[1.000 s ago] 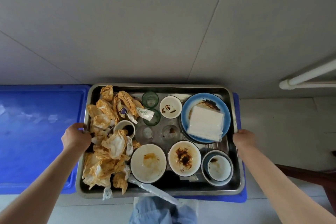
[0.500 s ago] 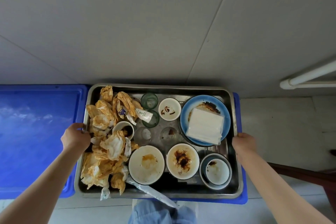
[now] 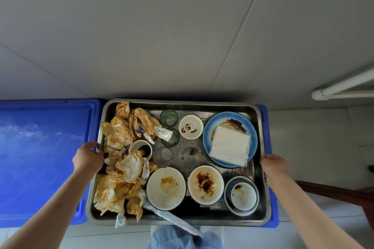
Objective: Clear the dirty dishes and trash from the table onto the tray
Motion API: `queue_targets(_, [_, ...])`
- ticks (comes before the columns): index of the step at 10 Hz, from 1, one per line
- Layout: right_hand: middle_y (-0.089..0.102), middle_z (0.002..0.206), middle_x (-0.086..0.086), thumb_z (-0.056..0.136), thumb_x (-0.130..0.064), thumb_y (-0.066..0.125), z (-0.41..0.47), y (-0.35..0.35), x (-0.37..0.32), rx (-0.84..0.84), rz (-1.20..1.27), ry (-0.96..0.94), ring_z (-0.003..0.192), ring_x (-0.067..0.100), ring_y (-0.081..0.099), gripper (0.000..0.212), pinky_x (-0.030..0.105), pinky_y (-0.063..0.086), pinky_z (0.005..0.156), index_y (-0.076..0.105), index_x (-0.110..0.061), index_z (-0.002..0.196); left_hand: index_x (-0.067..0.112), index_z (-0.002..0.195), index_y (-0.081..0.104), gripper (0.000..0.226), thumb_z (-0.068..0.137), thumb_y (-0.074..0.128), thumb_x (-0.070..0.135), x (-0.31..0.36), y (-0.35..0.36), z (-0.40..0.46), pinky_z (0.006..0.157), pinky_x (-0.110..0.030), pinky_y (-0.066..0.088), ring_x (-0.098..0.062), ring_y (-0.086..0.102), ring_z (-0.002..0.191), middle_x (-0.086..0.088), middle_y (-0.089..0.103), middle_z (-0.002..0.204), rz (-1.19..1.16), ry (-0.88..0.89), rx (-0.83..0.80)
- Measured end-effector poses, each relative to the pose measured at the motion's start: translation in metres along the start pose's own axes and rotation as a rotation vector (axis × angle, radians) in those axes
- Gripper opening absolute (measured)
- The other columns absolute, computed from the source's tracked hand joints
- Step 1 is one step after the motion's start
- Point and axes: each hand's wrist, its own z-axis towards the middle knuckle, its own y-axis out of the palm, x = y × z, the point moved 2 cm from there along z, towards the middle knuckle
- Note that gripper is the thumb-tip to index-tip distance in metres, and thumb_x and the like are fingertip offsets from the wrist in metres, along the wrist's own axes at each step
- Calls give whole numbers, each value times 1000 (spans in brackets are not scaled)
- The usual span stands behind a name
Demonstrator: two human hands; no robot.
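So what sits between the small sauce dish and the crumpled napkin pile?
In the head view, two green glasses and a white sachet lie between the sauce dish and the napkin pile.

2 bare forearms (no sleeves), light-blue trousers (image 3: pixel 178 237) below.

Steel, glazed ceramic, glass, paper and plastic

The tray (image 3: pixel 262 133) is glossy brushed metal; the bowls (image 3: pixel 165 188) and blue plate (image 3: pixel 208 133) look smooth, glazed and sauce-stained; the tumblers (image 3: pixel 169 117) are clear glass. The napkins (image 3: pixel 121 180) are crumpled, matt, orange-stained paper. The blue bins (image 3: pixel 40 147) are smooth, slightly shiny plastic.
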Motion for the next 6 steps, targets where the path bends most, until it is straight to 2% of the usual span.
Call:
queue_targets(1, [66,98,18,82,-3,58,-3,-3,-5,-8,8,17,91,36,62,24,47,52,87,68,-10,103,11,123,57,35,88,53,8,5,0,-8,63,-35,45,-29,56,74,-18,64,109,-11,0,-12])
queue_targets(2, [67,102,17,81,-5,63,-8,-3,-14,-51,19,-31,94,35,63,29,48,52,89,67,-9,110,10,128,52,40,88,54,12,8,0,-14,76,-40,48,-35,58,85,-19,64,108,6,9,-45])
queue_targets(3, [61,121,15,81,-10,66,-17,-4,-27,-71,6,-89,108,33,58,45,44,46,97,58,-10,125,11,138,41,52,88,54,15,13,-1,-23,75,-41,48,-34,58,86,-19,61,111,4,5,-88])
queue_targets(4, [52,134,12,85,-13,63,-31,-4,-36,-95,-67,-208,121,30,49,51,37,39,98,48,-9,134,12,149,16,76,86,59,15,20,-1,-34,93,-50,40,-42,44,120,-22,44,136,10,44,-94])
queue_targets(5, [50,136,11,88,-18,60,-54,-6,-47,-173,-126,-314,122,27,48,49,33,40,89,46,-11,135,16,151,8,84,87,61,18,36,-16,-54,103,-50,32,-39,29,134,-18,29,149,-52,90,-100])
queue_targets(6, [48,137,8,89,-21,60,-77,-16,-58,-223,-134,-391,122,25,48,51,29,38,86,43,-17,137,19,151,7,85,87,62,22,55,-38,-74,107,-50,28,-36,25,137,-16,27,151,-94,192,-79])
